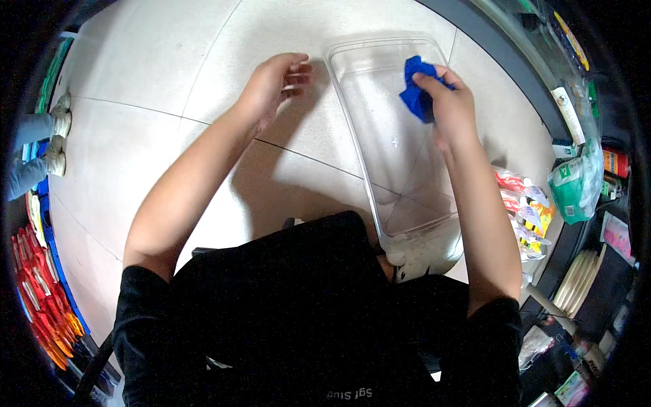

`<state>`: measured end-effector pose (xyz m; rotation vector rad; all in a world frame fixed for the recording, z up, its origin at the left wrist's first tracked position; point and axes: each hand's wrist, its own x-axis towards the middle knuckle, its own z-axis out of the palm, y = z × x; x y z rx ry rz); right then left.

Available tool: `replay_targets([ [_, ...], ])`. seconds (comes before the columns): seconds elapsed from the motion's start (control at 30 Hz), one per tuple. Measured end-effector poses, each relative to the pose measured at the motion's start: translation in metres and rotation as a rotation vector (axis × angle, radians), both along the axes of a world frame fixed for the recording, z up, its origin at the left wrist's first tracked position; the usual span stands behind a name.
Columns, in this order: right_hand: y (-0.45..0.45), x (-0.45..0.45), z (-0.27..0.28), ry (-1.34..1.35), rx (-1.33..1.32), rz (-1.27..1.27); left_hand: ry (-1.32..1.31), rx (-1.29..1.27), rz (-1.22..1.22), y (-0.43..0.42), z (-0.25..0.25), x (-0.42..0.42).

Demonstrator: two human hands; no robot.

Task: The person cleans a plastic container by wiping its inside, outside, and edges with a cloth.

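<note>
My right hand (453, 105) grips a crumpled blue cloth (418, 95) between thumb and fingers, above the far right part of a clear plastic bin (357, 139). The bin lies on the tiled floor in front of me, long side running away from my knees. Small bright specks show on its bottom. To the left of the bin's rim, my left hand (274, 88) hovers over the floor with fingers loosely curled and apart, holding nothing.
Packets with red and yellow print (522, 203) stand right of my right forearm. Shelves of goods line the right, with a green package (573, 186) and stacked pale plates (580, 281). Red packaged items (44, 298) fill the left edge. Another person's shoes (57, 136) stand at far left.
</note>
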<state>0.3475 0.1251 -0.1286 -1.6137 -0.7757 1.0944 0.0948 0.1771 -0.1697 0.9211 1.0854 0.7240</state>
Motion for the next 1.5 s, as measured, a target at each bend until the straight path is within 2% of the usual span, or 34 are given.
replay_targets([
  [0.1, 0.024, 0.001, -0.004, -0.326, 0.111, -0.135, 0.037, 0.02, -0.041, 0.026, -0.013, 0.013],
  [0.13, 0.035, 0.007, -0.018, -0.329, 0.114, -0.132, 0.044, 0.044, -0.061, 0.029, -0.013, 0.02],
  [0.23, 0.051, 0.01, -0.043, -0.975, 0.303, -0.201, -0.03, 0.053, -0.132, 0.037, -0.02, 0.04],
  [0.33, 0.053, 0.001, -0.047, -1.134, 0.262, -0.133, -0.1, 0.051, -0.151, 0.034, -0.019, 0.058],
  [0.43, 0.057, -0.002, -0.057, -1.173, 0.275, -0.13, -0.113, 0.021, -0.172, 0.026, -0.019, 0.063],
  [0.5, 0.058, -0.003, -0.06, -1.217, 0.281, -0.126, -0.238, 0.002, -0.148, 0.027, -0.025, 0.063],
  [0.7, 0.055, -0.003, -0.061, -1.302, 0.3, 0.01, -0.312, 0.021, -0.104, 0.028, -0.03, 0.064],
  [0.77, 0.055, -0.004, -0.059, -1.353, 0.46, 0.063, -0.334, 0.014, -0.104, 0.031, -0.033, 0.064],
  [0.87, 0.054, -0.008, -0.069, -1.232, 0.501, 0.19, -0.353, -0.013, -0.1, 0.034, -0.036, 0.063],
  [1.03, 0.043, -0.048, -0.056, -0.991, 0.537, 0.339, -0.277, -0.138, -0.02, 0.031, -0.036, 0.062],
  [1.13, 0.042, -0.065, -0.059, -0.822, 0.57, 0.408, -0.317, -0.197, -0.059, 0.032, -0.038, 0.058],
  [1.2, 0.043, -0.064, -0.058, -0.804, 0.553, 0.434, -0.352, -0.208, -0.036, 0.031, -0.035, 0.057],
  [1.27, 0.045, -0.059, -0.06, -0.624, 0.573, 0.525, -0.372, -0.205, -0.028, 0.027, -0.028, 0.059],
  [1.3, 0.043, -0.057, -0.058, -0.626, 0.571, 0.528, -0.393, -0.203, -0.022, 0.025, -0.024, 0.06],
  [1.37, 0.04, -0.051, -0.052, -0.674, 0.514, 0.705, -0.401, -0.179, -0.044, 0.025, -0.028, 0.062],
  [1.5, 0.035, -0.049, -0.051, -0.67, 0.557, 0.733, -0.409, -0.173, -0.047, 0.024, -0.025, 0.062],
])
